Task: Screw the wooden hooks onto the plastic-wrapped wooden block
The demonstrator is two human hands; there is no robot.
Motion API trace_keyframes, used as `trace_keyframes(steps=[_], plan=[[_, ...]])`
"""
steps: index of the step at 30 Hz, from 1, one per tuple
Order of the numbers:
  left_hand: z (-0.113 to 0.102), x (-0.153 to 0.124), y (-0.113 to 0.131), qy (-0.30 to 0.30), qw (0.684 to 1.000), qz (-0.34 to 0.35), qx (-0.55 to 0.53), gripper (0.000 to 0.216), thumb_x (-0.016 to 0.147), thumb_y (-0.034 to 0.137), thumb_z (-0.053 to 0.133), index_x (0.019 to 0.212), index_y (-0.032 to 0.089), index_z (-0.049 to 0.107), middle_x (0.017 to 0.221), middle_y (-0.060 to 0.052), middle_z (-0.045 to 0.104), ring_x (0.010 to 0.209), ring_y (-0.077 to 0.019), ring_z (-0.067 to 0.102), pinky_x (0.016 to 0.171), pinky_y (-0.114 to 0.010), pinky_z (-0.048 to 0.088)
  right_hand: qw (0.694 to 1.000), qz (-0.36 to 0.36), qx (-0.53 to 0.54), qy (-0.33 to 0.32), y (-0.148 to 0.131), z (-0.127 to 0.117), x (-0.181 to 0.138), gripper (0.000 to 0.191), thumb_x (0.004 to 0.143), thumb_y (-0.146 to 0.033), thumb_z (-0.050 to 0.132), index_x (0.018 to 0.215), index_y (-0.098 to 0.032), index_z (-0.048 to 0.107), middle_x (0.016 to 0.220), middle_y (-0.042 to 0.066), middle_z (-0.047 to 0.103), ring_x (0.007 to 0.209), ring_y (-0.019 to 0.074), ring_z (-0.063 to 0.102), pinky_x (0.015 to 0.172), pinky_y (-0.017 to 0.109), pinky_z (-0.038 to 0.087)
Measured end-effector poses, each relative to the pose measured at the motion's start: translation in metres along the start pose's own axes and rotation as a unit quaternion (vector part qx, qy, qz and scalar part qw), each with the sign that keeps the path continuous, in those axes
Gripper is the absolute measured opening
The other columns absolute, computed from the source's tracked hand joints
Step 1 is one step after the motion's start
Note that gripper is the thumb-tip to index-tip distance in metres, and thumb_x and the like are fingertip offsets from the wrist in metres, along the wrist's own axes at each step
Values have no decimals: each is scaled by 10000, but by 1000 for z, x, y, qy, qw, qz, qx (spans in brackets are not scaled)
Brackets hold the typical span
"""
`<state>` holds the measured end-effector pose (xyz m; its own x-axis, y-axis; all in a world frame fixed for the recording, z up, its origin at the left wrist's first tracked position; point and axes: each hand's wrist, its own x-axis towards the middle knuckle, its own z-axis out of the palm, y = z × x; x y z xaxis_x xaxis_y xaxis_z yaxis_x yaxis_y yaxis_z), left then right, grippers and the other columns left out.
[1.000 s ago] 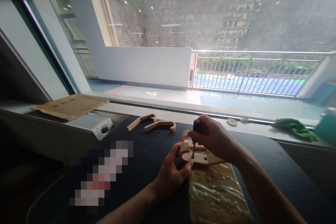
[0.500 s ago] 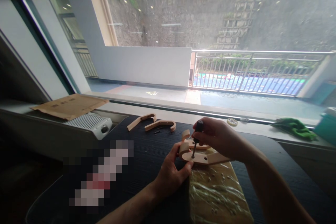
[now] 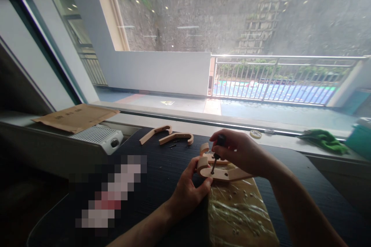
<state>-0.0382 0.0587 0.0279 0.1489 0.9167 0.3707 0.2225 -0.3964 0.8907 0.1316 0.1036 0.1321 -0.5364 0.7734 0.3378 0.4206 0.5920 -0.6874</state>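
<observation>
My right hand grips the dark handle of a screwdriver, whose tip stands in a hole near the curled end of a wooden hook. Fingers and thumb of my left hand pinch that curled end from the left. The hook lies across a board wrapped in clear film, its straight end running under my right wrist. Just behind it, a second wooden hook sits on the same board, partly covered by my right hand. Whether a screw is under the tip is too small to see.
Two loose wooden hooks lie on the dark table, small screws beside them. A tape roll and a green cloth are on the sill. At left, a cardboard piece rests over a white vented box.
My right-hand fingers have shifted slightly around the screwdriver handle. The screwdriver tip stays in the same hole, and my left hand keeps its hold.
</observation>
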Motion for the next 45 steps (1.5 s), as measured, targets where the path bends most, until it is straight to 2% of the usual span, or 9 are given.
trace_keyframes(steps=[4,11,18,23,32,35,38,41,45], plan=[[0,0,0,-1,1000,-4,-7,296,759,155,554,1043,199,481,963,-15,587,944,-172,540,865,-275,408,999,19,36,-3,5,2,1,193,777,-378,573,819,-190,592,674,-13,582,598,113,519,535,233,427],[1,0,-1,-2,1000,0,-18,292,765,149,557,1041,202,478,990,-13,589,933,-163,545,850,-255,415,999,42,25,20,10,9,4,221,783,-410,557,811,-191,574,640,-12,576,565,119,523,485,232,410],[1,-1,-3,-8,1000,-2,-8,288,774,146,556,1040,204,463,978,-11,572,920,-158,534,841,-254,414,1000,6,1,9,-5,3,0,239,781,-314,570,1008,-238,565,663,-28,560,559,98,502,506,216,425],[1,0,-1,-4,1000,-2,-6,317,761,133,566,1051,206,458,962,-3,565,912,-152,532,850,-250,410,998,14,52,-14,-4,1,0,160,802,-316,546,927,-217,564,731,-8,597,616,113,552,552,234,453],[3,0,-6,10,1000,1,-6,508,748,125,579,1193,221,353,1029,-18,543,922,-154,531,898,-293,410,998,31,46,40,8,8,4,176,780,-352,575,855,-196,542,640,-30,558,554,102,528,486,221,426],[3,-1,-6,7,1000,1,-6,487,753,128,572,1182,222,362,1014,-12,550,913,-151,533,894,-290,412,999,18,-4,49,4,6,2,223,777,-355,580,957,-224,560,667,-27,574,556,101,515,485,221,422],[3,-1,-4,6,1000,3,-4,451,753,130,570,1155,215,384,978,-1,555,900,-147,530,887,-281,411,1000,4,-5,27,1,0,-1,267,802,-320,551,1060,-251,550,767,-5,617,602,108,546,537,238,453],[2,0,-2,8,1000,4,1,414,751,126,571,1123,210,410,956,5,554,911,-147,525,892,-271,399,1000,0,20,14,0,-4,-3,218,822,-304,528,1023,-235,576,782,1,630,630,109,569,592,245,478],[2,1,-2,5,1000,4,4,393,747,122,572,1101,209,427,946,9,555,904,-145,525,883,-263,399,999,12,46,22,4,-5,-2,227,802,-344,563,980,-204,591,689,-9,614,596,112,585,563,229,485]])
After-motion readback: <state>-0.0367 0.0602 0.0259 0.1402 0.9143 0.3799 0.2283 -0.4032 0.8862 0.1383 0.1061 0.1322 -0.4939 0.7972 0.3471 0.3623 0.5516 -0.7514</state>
